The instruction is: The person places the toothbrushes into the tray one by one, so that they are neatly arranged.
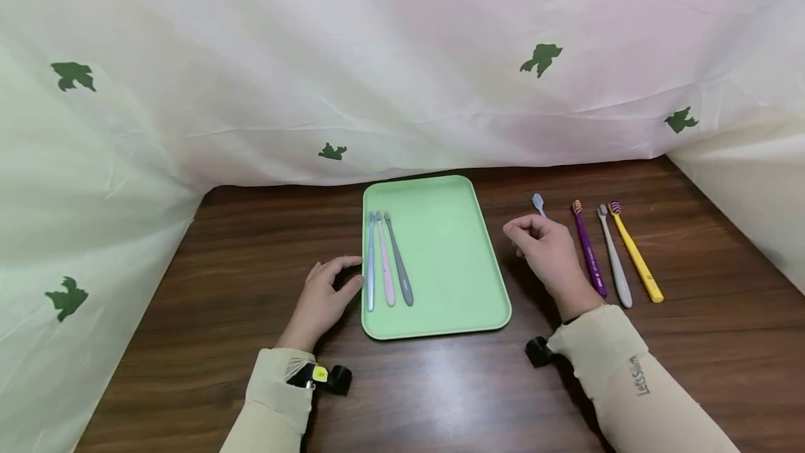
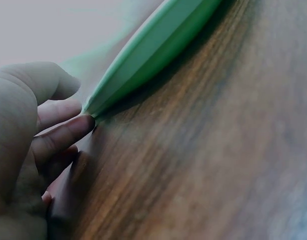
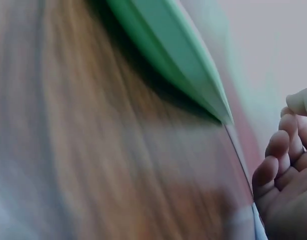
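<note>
My left hand (image 1: pixel 325 298) rests at the left rim of the light green tray (image 1: pixel 440 313), its fingertips touching the edge and the thumb over the rim. On the tray's left side lie a light blue toothbrush (image 1: pixel 370 264), a pink toothbrush (image 1: pixel 385 268) and a dark grey toothbrush (image 1: pixel 400 268). My right hand (image 1: pixel 548 256) is just past the tray's right edge, fingers loosely curled and holding nothing. It partly covers a blue toothbrush (image 1: pixel 538 202), whose head shows beyond the knuckles. In the right wrist view, the right hand's fingers (image 3: pixel 278 143) appear beside the tray.
Right of the right hand, a purple toothbrush (image 1: pixel 588 250), a light grey toothbrush (image 1: pixel 615 257) and a yellow toothbrush (image 1: pixel 636 254) lie side by side on the dark wooden table (image 1: pixel 428 397). White cloth (image 1: pixel 402 54) with green leaf shapes encloses the back and sides.
</note>
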Available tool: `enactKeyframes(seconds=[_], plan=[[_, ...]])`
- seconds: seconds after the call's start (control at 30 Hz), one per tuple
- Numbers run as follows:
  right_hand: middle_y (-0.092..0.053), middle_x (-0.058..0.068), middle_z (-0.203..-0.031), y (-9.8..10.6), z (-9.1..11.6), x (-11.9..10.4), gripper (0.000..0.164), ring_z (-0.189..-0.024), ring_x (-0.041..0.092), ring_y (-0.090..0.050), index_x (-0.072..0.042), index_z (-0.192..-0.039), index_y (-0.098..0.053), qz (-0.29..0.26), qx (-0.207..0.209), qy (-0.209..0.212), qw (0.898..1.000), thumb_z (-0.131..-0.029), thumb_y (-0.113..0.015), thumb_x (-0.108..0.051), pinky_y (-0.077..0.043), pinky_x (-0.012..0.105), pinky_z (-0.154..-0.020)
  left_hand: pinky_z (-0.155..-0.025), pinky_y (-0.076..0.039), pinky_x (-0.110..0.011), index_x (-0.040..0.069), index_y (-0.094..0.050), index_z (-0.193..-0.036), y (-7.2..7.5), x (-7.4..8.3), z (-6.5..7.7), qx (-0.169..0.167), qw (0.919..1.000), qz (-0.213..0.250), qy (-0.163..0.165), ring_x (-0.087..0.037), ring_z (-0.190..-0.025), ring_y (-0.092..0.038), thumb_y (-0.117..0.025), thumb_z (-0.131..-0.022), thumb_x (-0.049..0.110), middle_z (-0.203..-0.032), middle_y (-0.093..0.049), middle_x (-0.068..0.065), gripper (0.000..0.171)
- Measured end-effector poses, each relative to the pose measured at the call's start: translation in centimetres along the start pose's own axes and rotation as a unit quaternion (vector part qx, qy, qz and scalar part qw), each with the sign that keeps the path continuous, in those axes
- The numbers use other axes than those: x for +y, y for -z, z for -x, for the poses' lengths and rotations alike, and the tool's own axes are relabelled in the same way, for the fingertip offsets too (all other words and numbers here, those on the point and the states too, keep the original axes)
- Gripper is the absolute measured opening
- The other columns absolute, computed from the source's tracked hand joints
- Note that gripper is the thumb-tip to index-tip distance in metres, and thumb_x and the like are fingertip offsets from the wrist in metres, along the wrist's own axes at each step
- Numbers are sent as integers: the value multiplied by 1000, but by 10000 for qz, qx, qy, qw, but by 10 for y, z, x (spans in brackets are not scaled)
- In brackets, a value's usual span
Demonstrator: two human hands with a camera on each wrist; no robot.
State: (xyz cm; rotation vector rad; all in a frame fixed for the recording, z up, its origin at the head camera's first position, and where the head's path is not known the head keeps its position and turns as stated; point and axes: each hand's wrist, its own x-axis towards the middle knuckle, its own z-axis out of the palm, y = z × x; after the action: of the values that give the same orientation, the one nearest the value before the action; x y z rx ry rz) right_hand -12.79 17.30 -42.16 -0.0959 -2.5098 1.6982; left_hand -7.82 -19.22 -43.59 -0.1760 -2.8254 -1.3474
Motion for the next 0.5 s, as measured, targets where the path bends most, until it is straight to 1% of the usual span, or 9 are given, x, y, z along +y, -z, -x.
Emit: enactKeyframes(seconds=[0.07,0.13,0.23,0.33,0.5], plan=[[-61,0,-74,3,-1,2,28,-64,11,-55,1,-104,-70,82,201,-9,9998,-96,-68,-26,-48,23,-52,-124,-8,-46,12,-66,-129,1,0,1,-13,10000,11,-17,-26,-135,-49,-65,-99,20,-134,-64,-6,32],[-61,-1,-78,6,-2,2,29,-67,10,-54,0,-108,-69,148,393,-14,9991,-97,-67,-27,-46,21,-53,-124,-8,-47,12,-66,-130,0,0,1,-11,10000,16,-44,-26,-135,-49,-64,-99,20,-134,-64,-6,32],[-60,-3,-87,8,-3,1,32,-75,9,-53,0,-116,-66,183,609,-28,9980,-97,-67,-26,-44,19,-59,-124,-8,-47,12,-66,-129,0,0,1,-3,10000,22,-42,-26,-135,-49,-64,-99,20,-134,-64,-7,31],[-59,1,-93,8,-4,0,33,-81,11,-52,0,-119,-64,142,738,-82,9971,-97,-67,-23,-44,19,-63,-124,-8,-46,12,-66,-129,0,-1,1,11,10000,28,-1,-26,-136,-49,-64,-99,20,-134,-64,-6,31],[-59,3,-96,10,-7,1,31,-83,12,-53,-1,-119,-64,187,808,-300,9961,-97,-67,-23,-45,20,-65,-124,-9,-47,11,-66,-129,0,0,-1,-1,10000,-26,-53,-27,-135,-49,-65,-99,19,-134,-64,-7,31]])
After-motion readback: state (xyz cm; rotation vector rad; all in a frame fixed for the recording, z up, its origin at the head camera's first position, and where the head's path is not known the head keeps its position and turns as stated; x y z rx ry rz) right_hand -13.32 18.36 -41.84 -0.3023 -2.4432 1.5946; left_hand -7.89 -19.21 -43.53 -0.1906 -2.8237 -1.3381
